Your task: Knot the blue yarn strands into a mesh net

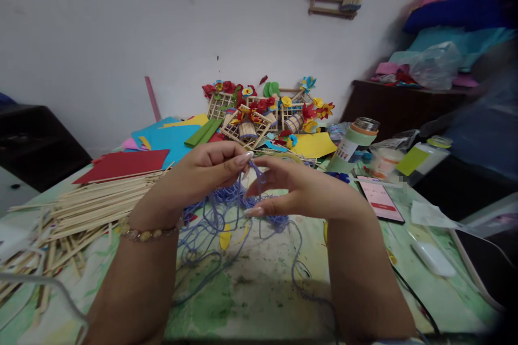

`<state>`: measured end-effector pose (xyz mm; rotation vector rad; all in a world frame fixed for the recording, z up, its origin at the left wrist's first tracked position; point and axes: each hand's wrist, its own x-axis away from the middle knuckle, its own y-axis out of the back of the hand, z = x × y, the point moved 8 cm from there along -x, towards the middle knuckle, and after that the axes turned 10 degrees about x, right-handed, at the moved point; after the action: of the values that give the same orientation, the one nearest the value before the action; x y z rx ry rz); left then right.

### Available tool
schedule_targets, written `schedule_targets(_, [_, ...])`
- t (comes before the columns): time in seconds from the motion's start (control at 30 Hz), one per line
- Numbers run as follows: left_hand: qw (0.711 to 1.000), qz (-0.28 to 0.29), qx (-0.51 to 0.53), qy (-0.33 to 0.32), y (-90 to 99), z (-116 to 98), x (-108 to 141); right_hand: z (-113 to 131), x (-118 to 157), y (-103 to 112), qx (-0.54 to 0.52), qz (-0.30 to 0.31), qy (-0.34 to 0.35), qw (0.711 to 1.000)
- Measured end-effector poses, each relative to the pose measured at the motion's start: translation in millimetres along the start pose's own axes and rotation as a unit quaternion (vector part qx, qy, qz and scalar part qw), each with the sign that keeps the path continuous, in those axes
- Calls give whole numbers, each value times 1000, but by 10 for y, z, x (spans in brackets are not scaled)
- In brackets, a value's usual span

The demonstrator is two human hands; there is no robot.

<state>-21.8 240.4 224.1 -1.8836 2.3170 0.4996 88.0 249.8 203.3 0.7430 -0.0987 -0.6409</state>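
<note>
Purple-blue yarn (218,215) lies in a loose tangle on the table under both hands, with strands trailing toward the near edge. My left hand (214,164), with a beaded bracelet at the wrist, pinches a strand of this yarn between thumb and fingertips. Close beside it, my right hand (283,186) has its thumb apart from the fingers. A loop of yarn hangs at its index finger, whose tip nearly meets the left fingertips. Whether the right fingers grip the yarn is hard to make out, though the gap above the thumb looks unfilled.
Thin wooden sticks (109,199) are piled at the left beside red paper (125,166). Small stick lattices with paper flowers (251,118) stand at the back. To the right are a bottle (352,143), a phone (380,199) and a white mouse (433,259).
</note>
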Motion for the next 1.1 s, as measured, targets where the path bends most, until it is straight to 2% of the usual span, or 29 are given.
schedule_targets(0.07, [1000, -6, 9, -5, 31, -8, 2, -44, -35, -120, -31, 89, -6, 996])
schedule_targets(0.13, [1000, -16, 21, -9, 79, -16, 3, -69, -16, -111, -46, 120, -15, 992])
schedule_targets(0.23, [999, -28, 31, -8, 155, -14, 2, -85, 66, 44, -75, 92, -17, 993])
schedule_targets(0.5, [1000, 5, 26, 4, 151, 48, -4, -204, 227, 332, -112, 26, -30, 993])
schedule_targets(0.73, [999, 14, 30, 17, 100, 43, 18, -244, 256, 419, -106, 6, -16, 994])
schedule_targets(0.93, [998, 13, 55, 12, 19, 48, -4, -135, 207, 432, -125, -42, 27, 991])
schedule_targets(1.1, [995, 75, 46, 41, -110, 124, -38, -78, 117, 446, -129, -113, 50, 984])
